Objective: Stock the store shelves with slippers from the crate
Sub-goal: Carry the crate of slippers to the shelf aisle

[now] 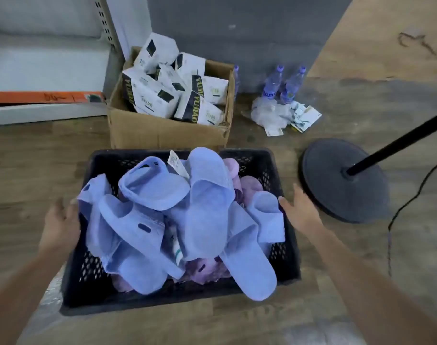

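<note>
Slippers (207, 207) sat piled in the crate (284, 265) on the floor (312, 307), none visible on the shelf (46, 68), so barely started, I'd say. Right hand (299, 210) was spread beside the rim, holding nothing; left hand (60, 217) too blurry to call.

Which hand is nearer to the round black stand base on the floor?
Right. The right hand is at the right side of the crate, close beside the stand base but not touching it. The left hand is at the crate's left side, the whole crate away.
</note>
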Demonstrator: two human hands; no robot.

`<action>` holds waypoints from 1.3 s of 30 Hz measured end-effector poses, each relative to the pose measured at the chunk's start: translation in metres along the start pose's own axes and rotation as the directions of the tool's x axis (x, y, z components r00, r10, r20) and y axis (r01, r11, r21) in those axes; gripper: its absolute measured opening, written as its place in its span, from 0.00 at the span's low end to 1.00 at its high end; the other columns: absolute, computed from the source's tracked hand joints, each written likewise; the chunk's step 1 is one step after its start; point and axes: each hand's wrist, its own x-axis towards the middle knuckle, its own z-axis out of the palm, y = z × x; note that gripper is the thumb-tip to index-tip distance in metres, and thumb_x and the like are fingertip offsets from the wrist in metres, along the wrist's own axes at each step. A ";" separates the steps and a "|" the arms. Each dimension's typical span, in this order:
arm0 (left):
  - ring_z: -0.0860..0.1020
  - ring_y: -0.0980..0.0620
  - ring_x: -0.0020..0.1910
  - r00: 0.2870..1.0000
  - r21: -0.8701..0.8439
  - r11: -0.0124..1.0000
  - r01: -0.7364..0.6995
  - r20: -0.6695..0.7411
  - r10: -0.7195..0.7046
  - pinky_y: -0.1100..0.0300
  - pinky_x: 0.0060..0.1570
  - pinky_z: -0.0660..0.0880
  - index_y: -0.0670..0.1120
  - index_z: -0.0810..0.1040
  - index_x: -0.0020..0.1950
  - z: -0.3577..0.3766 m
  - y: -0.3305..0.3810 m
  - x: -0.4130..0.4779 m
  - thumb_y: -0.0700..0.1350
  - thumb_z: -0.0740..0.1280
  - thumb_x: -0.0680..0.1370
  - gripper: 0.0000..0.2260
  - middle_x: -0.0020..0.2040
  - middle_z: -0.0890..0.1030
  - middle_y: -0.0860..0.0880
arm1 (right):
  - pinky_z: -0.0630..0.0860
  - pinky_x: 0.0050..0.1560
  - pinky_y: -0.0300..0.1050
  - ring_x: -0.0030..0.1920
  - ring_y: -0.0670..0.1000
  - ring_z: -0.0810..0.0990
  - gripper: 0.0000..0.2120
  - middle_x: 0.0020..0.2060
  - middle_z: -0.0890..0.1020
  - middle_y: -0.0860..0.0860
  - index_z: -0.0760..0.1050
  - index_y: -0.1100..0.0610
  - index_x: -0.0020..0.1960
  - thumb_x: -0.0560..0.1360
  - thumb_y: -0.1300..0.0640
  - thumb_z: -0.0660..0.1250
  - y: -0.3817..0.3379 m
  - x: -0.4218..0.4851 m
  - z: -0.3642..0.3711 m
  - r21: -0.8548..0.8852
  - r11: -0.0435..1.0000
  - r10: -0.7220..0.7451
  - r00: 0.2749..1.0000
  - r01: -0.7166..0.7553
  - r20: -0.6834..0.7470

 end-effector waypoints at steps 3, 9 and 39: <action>0.72 0.35 0.58 0.983 -0.087 0.979 0.183 -0.006 -0.184 0.46 0.53 0.67 0.40 0.71 0.64 0.014 -0.009 -0.005 0.61 0.54 0.79 0.27 0.59 0.74 0.35 | 0.67 0.60 0.49 0.64 0.58 0.71 0.27 0.66 0.71 0.59 0.61 0.62 0.71 0.79 0.48 0.59 0.012 0.021 0.021 0.133 0.985 0.108 0.993 -0.114 0.049; 0.70 0.44 0.40 0.979 -0.028 0.982 0.188 0.081 -0.185 0.52 0.42 0.63 0.34 0.74 0.44 0.016 -0.011 -0.003 0.41 0.63 0.79 0.10 0.45 0.77 0.32 | 0.67 0.41 0.46 0.41 0.57 0.74 0.18 0.35 0.75 0.55 0.72 0.63 0.42 0.74 0.46 0.66 0.028 0.037 0.046 0.340 0.918 0.208 0.978 -0.203 0.022; 0.71 0.48 0.33 0.878 -0.114 0.878 0.465 0.188 -0.440 0.58 0.33 0.65 0.37 0.73 0.46 -0.031 -0.073 -0.161 0.38 0.63 0.78 0.04 0.39 0.76 0.42 | 0.67 0.43 0.46 0.42 0.56 0.72 0.13 0.42 0.75 0.59 0.73 0.66 0.52 0.77 0.55 0.64 0.074 -0.105 0.075 0.300 0.905 0.277 0.953 -0.302 0.124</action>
